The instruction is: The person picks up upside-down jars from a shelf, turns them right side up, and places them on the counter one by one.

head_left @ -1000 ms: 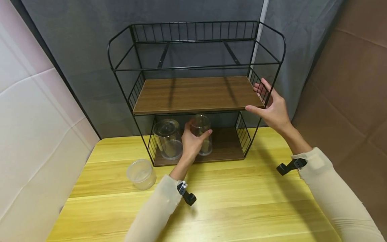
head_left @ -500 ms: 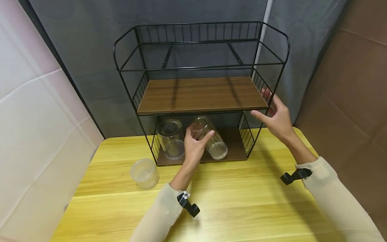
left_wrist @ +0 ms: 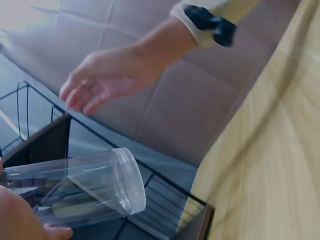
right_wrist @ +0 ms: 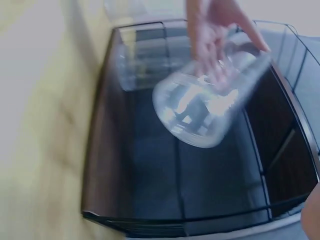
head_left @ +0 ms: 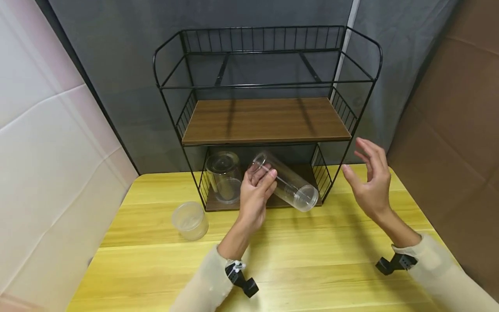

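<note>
My left hand [head_left: 255, 197] grips a tall clear plastic jar [head_left: 288, 182] by its one end, fingers and thumb round it. The jar is tilted, its ridged rim [left_wrist: 131, 181] pointing right and down, in front of the rack's lower shelf. To the right of the rack my right hand [head_left: 370, 182] hangs in the air, fingers spread and loosely bent, holding nothing. A wider clear jar [head_left: 224, 177] stands on the left of the lower shelf. On the table, left of the rack, sits a short clear tub [head_left: 190, 221].
The black wire rack [head_left: 267, 86] has a brown middle board [head_left: 265, 121] and a brown lower board [head_left: 222, 207]; its top tier is bare frame. It stands on a yellow wooden table [head_left: 312, 268]. A grey curtain hangs behind, with white and brown panels at the sides.
My left hand has tipped the tall jar from upright to slanted and brought it forward off the lower shelf. My right hand has left the rack's right side and moved outward.
</note>
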The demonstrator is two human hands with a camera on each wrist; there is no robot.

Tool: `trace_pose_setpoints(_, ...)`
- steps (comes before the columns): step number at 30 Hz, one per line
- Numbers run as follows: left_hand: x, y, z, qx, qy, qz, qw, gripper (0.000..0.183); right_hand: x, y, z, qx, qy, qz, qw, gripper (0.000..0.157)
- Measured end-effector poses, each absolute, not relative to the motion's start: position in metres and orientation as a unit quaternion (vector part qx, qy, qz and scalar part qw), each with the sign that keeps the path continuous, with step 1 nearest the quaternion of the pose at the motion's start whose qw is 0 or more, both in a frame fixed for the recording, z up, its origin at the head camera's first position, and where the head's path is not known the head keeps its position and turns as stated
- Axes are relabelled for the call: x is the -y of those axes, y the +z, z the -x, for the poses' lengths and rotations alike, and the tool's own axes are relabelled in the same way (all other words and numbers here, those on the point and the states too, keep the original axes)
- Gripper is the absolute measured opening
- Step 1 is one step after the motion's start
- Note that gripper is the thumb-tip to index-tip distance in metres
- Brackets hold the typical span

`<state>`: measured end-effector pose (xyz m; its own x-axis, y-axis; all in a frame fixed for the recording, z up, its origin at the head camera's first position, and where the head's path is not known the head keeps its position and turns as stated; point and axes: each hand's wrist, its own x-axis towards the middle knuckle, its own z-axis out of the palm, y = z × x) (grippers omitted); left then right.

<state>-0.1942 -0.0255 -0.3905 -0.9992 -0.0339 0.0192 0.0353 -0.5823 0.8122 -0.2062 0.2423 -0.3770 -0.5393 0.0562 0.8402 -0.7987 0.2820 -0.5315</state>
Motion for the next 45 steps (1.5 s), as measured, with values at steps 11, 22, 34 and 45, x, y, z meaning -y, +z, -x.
trace_pose_setpoints(11, 0.02, -0.383, 0.169, 0.337, -0.941, 0.027, 0.001, 0.059, -0.225, -0.411, 0.176, 0.711, 0.54, -0.382, 0.237, 0.093)
trace_pose_setpoints(22, 0.02, -0.381, 0.155, 0.299, -0.953, 0.042, -0.001, 0.047, -0.214, -0.422, 0.167, 0.655, 0.626, -0.382, 0.181, 0.096)
trace_pose_setpoints(34, 0.029, -0.383, 0.152, 0.317, -0.946, 0.069, -0.02, 0.067, -0.218, -0.419, 0.162, 0.615, 0.669, -0.384, 0.164, 0.091)
trace_pose_setpoints(45, 0.057, -0.378, 0.151, 0.43, -0.898, 0.091, 0.024, 0.077, -0.23, -0.408, 0.161, 0.61, 0.674, -0.386, 0.156, 0.091)
